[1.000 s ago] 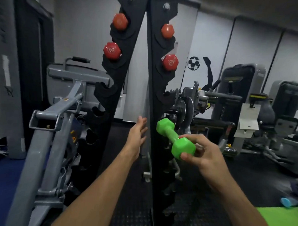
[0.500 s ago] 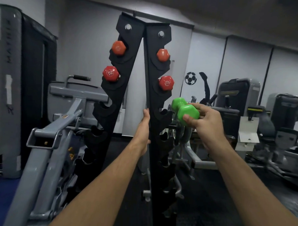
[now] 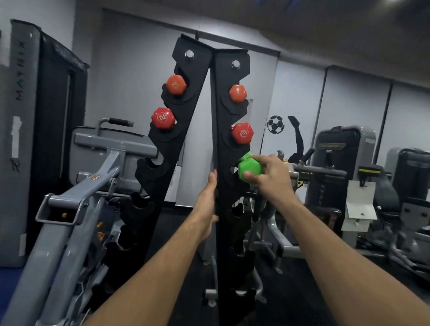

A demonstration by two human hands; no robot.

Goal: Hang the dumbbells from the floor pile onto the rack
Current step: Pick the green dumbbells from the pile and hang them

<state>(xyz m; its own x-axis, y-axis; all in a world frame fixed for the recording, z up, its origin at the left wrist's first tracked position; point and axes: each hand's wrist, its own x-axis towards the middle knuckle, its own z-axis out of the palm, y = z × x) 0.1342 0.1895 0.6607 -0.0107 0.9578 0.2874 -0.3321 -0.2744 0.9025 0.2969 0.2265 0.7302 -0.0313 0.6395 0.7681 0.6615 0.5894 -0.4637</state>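
Green dumbbell (image 3: 249, 167) is small, hex-headed, with a matte coating that looks rubbery or vinyl; judged light, since the right hand (image 3: 272, 175) carries it at arm's length by one head alone. Rigid, not fragile; the coating should give decent friction, so slipping seems unlikely. Best hold for hanging looks to be just this one: fingers and thumb wrapped around the near head, leaving the narrow handle free to drop into a notch. A grip on the handle would likely foul the rack plate. Right hand is curled round the near head, thumb underneath, fingers over the top; the far head peeks out above and behind, up against the right upright of the rack (image 3: 225, 109). The dumbbell sits at the third cradle down on that side, directly below the red dumbbell (image 3: 242, 132), and appears to be at or just entering the notch; whether the handle is seated cannot be told. Left hand (image 3: 208, 199) lies along the inner edge of the same upright, fingers mostly straight and pointing up, apparently bracing it rather than gripping anything. Colour is a vivid, uniform green with no marking visible from here, the heads faceted like the orange dumbbell (image 3: 237, 93) above. The left upright carries two more at matching heights, with empty cradles below.
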